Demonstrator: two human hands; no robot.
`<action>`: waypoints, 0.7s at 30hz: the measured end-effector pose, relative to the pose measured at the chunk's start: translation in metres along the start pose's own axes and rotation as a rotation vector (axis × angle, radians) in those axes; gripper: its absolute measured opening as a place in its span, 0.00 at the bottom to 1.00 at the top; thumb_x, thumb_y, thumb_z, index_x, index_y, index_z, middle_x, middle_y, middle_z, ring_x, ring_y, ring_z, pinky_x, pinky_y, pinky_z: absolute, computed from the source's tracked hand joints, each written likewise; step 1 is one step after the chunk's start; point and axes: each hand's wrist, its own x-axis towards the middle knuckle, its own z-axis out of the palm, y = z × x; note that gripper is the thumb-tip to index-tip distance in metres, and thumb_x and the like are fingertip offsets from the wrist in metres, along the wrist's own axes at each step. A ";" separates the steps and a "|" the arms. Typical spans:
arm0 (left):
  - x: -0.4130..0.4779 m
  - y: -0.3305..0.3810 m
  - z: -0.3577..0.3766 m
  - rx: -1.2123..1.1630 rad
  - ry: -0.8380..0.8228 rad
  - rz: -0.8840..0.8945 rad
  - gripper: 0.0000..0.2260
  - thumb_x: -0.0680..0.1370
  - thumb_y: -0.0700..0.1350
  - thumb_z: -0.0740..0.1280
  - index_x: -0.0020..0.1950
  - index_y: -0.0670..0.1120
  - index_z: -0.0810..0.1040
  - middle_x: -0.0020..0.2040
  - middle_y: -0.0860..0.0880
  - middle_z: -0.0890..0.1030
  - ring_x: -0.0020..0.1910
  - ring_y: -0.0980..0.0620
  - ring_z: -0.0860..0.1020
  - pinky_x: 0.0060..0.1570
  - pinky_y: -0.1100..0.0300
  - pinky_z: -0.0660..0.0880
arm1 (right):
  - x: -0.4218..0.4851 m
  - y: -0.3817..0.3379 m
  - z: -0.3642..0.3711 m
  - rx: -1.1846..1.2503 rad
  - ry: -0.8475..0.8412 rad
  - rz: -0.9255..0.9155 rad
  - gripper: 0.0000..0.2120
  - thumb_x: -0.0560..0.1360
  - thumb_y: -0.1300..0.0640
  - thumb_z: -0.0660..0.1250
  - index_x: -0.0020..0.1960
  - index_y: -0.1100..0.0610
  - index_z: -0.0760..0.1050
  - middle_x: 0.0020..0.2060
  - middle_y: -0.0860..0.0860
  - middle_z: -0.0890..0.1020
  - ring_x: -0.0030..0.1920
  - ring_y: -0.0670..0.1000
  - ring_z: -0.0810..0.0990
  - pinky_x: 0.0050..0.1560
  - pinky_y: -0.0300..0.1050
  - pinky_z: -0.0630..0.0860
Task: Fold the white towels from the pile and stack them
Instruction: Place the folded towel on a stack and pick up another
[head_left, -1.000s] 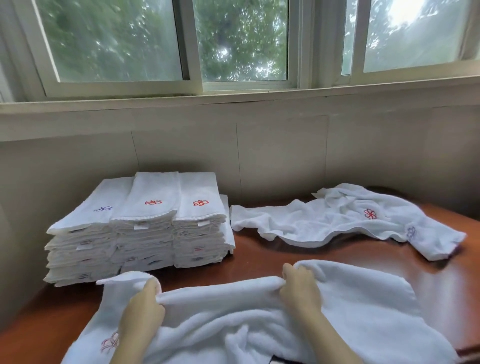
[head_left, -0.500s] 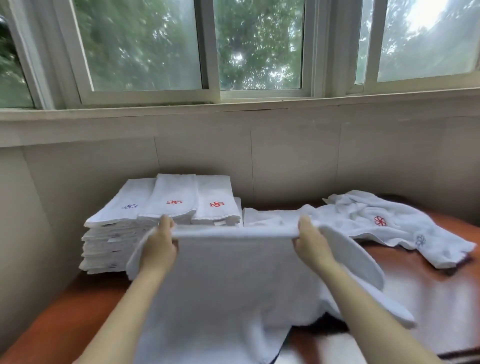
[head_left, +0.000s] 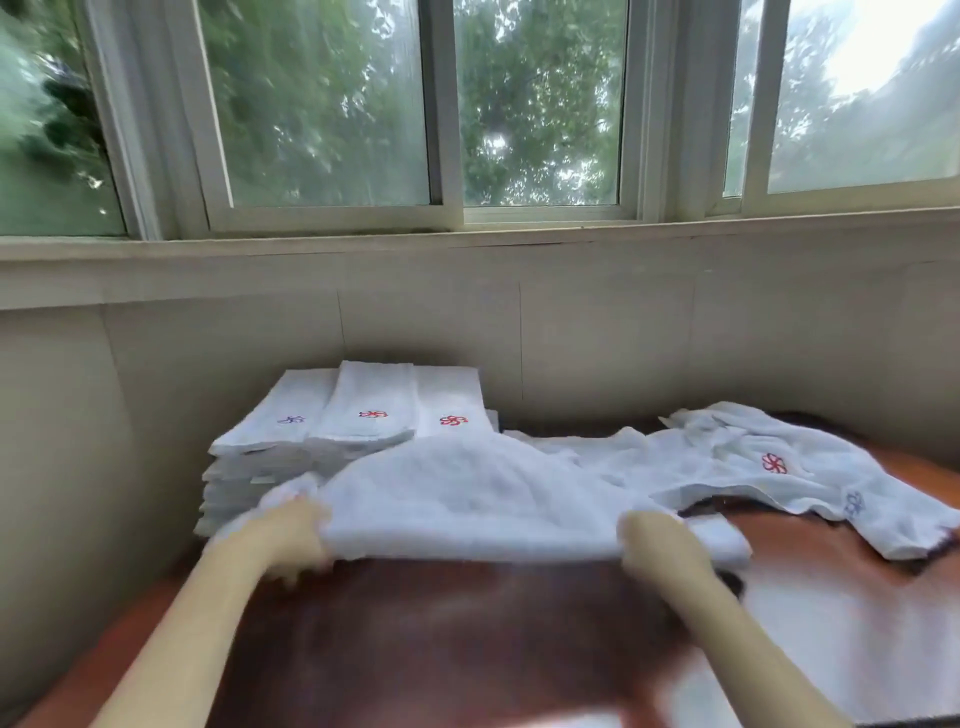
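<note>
A white towel (head_left: 467, 499) billows in the air over the middle of the brown table (head_left: 467, 649), blurred by motion. My left hand (head_left: 291, 535) grips its near left corner and my right hand (head_left: 654, 540) grips its near right edge. Behind it on the left stand stacks of folded white towels (head_left: 363, 415), three side by side, with red and blue flower marks on top. A loose pile of unfolded white towels (head_left: 769, 467) lies at the back right, touching the towel I hold.
A beige wall (head_left: 571, 338) runs close behind the table under a row of windows (head_left: 332, 104). The wall also closes in on the left, beside the stacks. Bare tabletop lies between my arms.
The towel was gathered on the table, then lifted upright by its top edge. Now it is flung forward and flattening over the table, and my hands have dropped lower and spread wider.
</note>
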 end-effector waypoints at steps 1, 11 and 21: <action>-0.005 -0.001 0.019 0.055 -0.268 -0.042 0.15 0.76 0.46 0.67 0.61 0.46 0.72 0.56 0.41 0.79 0.42 0.47 0.81 0.27 0.65 0.71 | -0.012 -0.002 0.022 -0.007 -0.153 -0.011 0.13 0.76 0.58 0.57 0.58 0.51 0.74 0.60 0.53 0.78 0.60 0.54 0.77 0.57 0.46 0.73; 0.020 0.016 0.130 -0.052 0.229 0.203 0.06 0.79 0.48 0.58 0.52 0.51 0.74 0.51 0.52 0.72 0.55 0.50 0.73 0.51 0.57 0.71 | -0.030 -0.029 0.060 0.072 -0.285 -0.213 0.08 0.75 0.58 0.55 0.51 0.49 0.70 0.53 0.50 0.72 0.60 0.55 0.71 0.56 0.46 0.67; 0.040 0.008 0.131 0.048 -0.022 0.009 0.24 0.75 0.66 0.58 0.66 0.55 0.67 0.65 0.50 0.69 0.61 0.47 0.72 0.54 0.55 0.70 | 0.000 -0.019 0.055 0.315 -0.754 -0.036 0.12 0.62 0.46 0.62 0.36 0.55 0.72 0.29 0.47 0.76 0.31 0.49 0.75 0.32 0.38 0.71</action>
